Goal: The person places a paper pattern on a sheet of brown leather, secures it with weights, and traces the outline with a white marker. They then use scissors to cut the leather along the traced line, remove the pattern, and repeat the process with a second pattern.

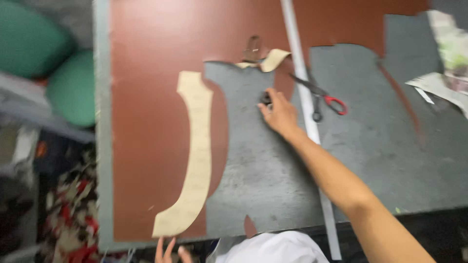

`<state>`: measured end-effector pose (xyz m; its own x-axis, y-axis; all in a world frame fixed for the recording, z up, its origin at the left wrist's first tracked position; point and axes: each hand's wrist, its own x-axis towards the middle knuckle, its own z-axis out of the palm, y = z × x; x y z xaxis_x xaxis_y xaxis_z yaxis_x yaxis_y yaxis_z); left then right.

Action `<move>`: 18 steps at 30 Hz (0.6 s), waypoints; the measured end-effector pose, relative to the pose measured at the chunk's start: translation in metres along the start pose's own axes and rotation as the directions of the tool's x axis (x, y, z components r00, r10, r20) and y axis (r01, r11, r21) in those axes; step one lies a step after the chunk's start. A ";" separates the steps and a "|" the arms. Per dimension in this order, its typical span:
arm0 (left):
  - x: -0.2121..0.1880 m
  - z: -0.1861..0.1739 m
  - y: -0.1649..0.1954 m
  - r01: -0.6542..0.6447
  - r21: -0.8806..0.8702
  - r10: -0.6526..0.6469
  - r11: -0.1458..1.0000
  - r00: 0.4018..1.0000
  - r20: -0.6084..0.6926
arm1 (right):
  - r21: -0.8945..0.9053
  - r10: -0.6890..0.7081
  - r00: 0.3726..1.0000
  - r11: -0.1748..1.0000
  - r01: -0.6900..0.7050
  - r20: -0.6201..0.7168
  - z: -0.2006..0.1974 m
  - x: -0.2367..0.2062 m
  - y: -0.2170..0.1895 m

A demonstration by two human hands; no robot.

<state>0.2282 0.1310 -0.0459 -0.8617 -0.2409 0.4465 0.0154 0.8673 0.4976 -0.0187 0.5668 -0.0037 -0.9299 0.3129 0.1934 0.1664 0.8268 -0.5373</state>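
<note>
Near the middle of the frame, the right hand (pixel 279 114) lies on the grey counter (pixel 380 160), its fingers closing on a small dark object (pixel 266 99) too blurred to identify. Red-brown sheet material (pixel 156 107) covers the upper and left part of the counter, and a long curved cream paper pattern (pixel 192 156) lies on it left of centre. A smaller cream strip (pixel 271 60) sits just above the right hand beside a metal clip (pixel 252 48). Red-handled scissors (pixel 321 95) lie to the right, across a pale straight ruler (pixel 307 112). At the bottom edge, the left hand (pixel 168 253) shows only loosely spread fingertips, holding nothing visible.
</note>
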 end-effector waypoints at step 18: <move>0.140 -0.036 0.010 0.120 -0.396 0.107 0.910 0.857 0.504 | -0.074 0.098 0.935 0.994 -0.078 0.340 0.008 -0.002 -0.121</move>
<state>0.1262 0.0903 0.0481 -0.9925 0.1058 0.0607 0.1117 0.5884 0.8008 -0.0395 0.4624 0.0543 -0.9648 0.2148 -0.1515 0.2620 0.8322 -0.4886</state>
